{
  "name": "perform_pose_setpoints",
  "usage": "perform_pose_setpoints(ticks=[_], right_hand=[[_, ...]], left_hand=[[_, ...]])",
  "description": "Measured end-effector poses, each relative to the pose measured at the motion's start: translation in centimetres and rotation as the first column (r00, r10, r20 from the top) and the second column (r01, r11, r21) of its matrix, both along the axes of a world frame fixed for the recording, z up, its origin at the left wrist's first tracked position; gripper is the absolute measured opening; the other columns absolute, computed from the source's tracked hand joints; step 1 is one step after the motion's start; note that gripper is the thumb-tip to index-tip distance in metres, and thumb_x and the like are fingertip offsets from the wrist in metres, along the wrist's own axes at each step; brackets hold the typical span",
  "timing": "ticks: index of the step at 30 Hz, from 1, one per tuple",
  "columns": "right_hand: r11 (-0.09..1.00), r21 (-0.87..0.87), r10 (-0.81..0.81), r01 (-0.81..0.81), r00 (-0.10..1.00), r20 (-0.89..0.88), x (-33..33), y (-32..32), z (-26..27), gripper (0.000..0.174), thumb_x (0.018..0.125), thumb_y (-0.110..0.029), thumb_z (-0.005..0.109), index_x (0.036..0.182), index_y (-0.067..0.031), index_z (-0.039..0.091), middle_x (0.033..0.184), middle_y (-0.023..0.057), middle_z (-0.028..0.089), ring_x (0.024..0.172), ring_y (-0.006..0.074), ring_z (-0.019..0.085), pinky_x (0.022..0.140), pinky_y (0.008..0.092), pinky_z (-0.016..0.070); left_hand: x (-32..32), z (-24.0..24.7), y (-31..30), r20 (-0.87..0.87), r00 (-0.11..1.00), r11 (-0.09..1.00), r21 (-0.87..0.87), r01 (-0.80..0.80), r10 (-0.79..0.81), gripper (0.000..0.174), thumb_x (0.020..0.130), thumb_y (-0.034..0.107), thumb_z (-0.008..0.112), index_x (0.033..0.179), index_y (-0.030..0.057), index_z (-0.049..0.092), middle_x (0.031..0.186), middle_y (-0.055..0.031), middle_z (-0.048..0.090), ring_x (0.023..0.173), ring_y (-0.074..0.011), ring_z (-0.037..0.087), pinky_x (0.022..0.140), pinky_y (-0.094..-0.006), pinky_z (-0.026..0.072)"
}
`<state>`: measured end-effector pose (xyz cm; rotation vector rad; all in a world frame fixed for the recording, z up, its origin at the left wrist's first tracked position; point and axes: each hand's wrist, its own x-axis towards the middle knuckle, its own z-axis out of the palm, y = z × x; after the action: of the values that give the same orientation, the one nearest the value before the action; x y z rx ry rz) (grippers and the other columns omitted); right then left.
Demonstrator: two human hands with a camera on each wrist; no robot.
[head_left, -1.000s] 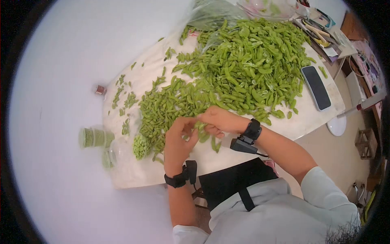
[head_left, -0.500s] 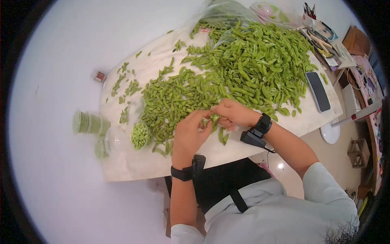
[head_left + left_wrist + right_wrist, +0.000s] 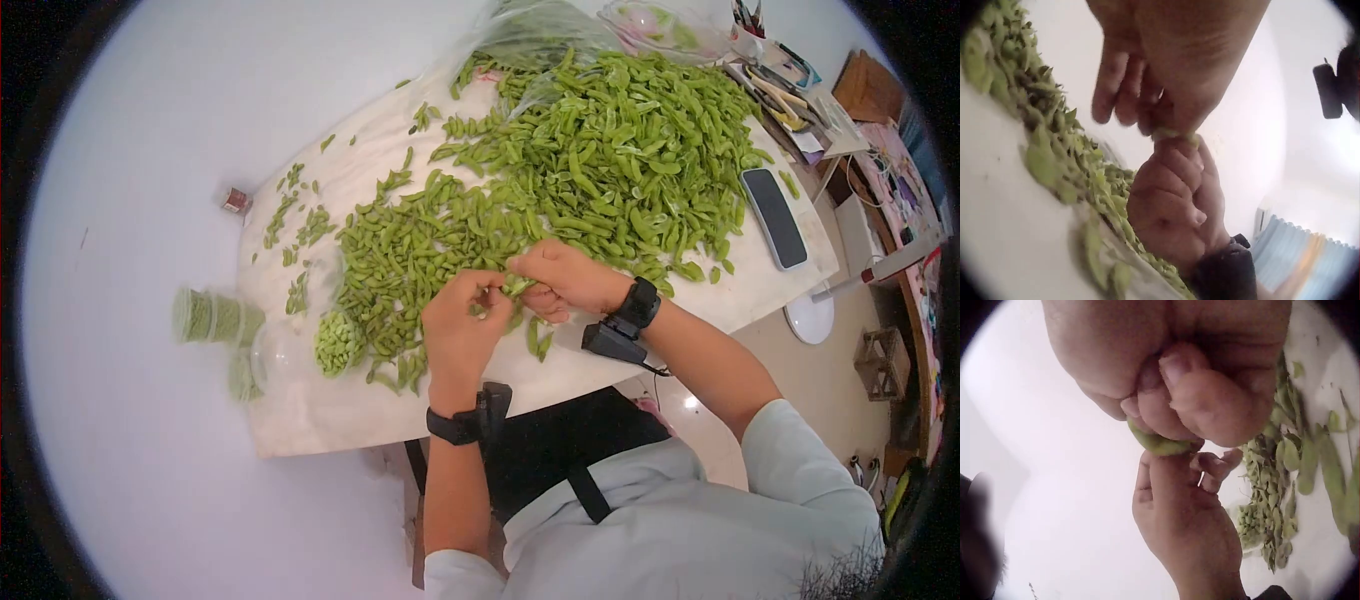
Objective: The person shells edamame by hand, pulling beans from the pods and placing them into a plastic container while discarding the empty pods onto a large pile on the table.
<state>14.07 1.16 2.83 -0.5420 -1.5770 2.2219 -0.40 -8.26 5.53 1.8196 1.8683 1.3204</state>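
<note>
Over the near edge of the scattered pods, my two hands meet at one green soybean pod [image 3: 1163, 447]. My right hand [image 3: 570, 280] pinches it, thumb and curled fingers pressed on it. From the other side, the thumb and forefinger of my left hand [image 3: 465, 325] grip the same pod, its other fingers loosely bent. The fingers cover part of the pod. Beyond and left of the hands lie smaller loose pods [image 3: 420, 245]. A clear tub of shelled green beans [image 3: 338, 345] stands to the left of my left hand.
A large heap of pods [image 3: 640, 150] covers the far right of the table, beside a clear plastic bag [image 3: 540, 35]. A phone [image 3: 775, 220] lies near the right edge. Clear containers of beans [image 3: 215, 317] stand at the left edge; stationery [image 3: 790, 100] sits at the back right.
Both hands, held together throughout, have shifted a little to the right and farther from the body. The pod between their fingertips shows more plainly. The camera view has moved slightly.
</note>
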Motion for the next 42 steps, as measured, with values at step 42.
perform_pose_setpoints(ticks=[42], right_hand=[[0.975, 0.077, -0.211, 0.207, 0.976, 0.058, -1.0, -0.2, -0.3, 0.048, 0.096, -0.034, 0.044, 0.057, -0.0070, 0.039, 0.048, -0.0019, 0.035, 0.039, 0.0089, 0.033, 0.039, 0.0246, 0.0310]], left_hand=[[-11.2, 1.6, -4.4, 0.189, 0.897, 0.914, -0.013, -0.405, 0.401, 0.015, 0.085, 0.012, 0.061, 0.097, 0.0030, 0.062, 0.086, -0.0030, 0.060, 0.072, -0.0088, 0.053, 0.063, -0.0223, 0.0425]])
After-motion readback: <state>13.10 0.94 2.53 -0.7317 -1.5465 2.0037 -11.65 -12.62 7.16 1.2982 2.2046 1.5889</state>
